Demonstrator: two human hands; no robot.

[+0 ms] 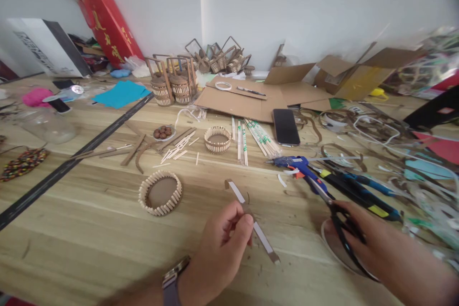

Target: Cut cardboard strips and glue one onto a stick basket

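My left hand (229,239), with a watch on its wrist, pinches the middle of a brown strip (274,257) that has white pieces on it. On the right, my right hand (362,236) is closed around black-handled scissors (335,210), their blades pointing up and left toward a blue glue gun (303,167). Beneath the scissors lies a round piece with a pale rim (332,244), partly covered by the hand. A round tray edged with short wooden sticks (145,196) rests left of my left hand. Farther back stands a smaller stick-walled ring (218,147).
Loose sticks (181,146), a bowl of brown balls (163,132) and a phone (286,126) lie mid-table. Cardboard (247,98) and small baskets (181,88) are behind. A black-and-yellow tool (358,196), cables and strips crowd the right side.
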